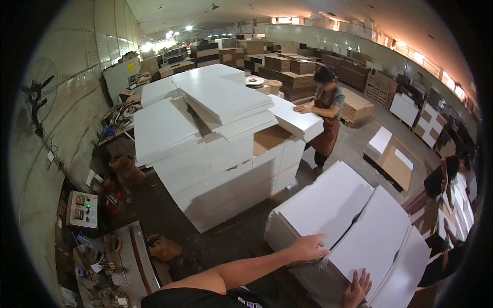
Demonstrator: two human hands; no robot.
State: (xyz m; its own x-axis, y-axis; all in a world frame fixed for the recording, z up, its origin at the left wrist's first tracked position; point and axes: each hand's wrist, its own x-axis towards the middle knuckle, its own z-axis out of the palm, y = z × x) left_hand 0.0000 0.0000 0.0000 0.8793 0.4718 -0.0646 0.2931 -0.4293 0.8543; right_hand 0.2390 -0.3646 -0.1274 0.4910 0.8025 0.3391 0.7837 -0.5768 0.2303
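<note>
Close in front of me at lower right stand stacks of white boards (328, 197), side by side with a dark gap between two of them. My left hand (308, 248) reaches across to the near edge of the left stack, its fingers stretched out beside the gap. It seems to rest on the board edge; nothing is visibly held. My right hand (358, 288) lies flat with spread fingers on the neighbouring white board stack (377, 241), near its front edge.
A large pile of white panels (221, 97) fills the middle. A co-worker in a brown apron (328, 134) touches a white board there. At left are a control box (83, 209), a cluttered bench (128, 267) and a fan (38, 95). Other people work at far right.
</note>
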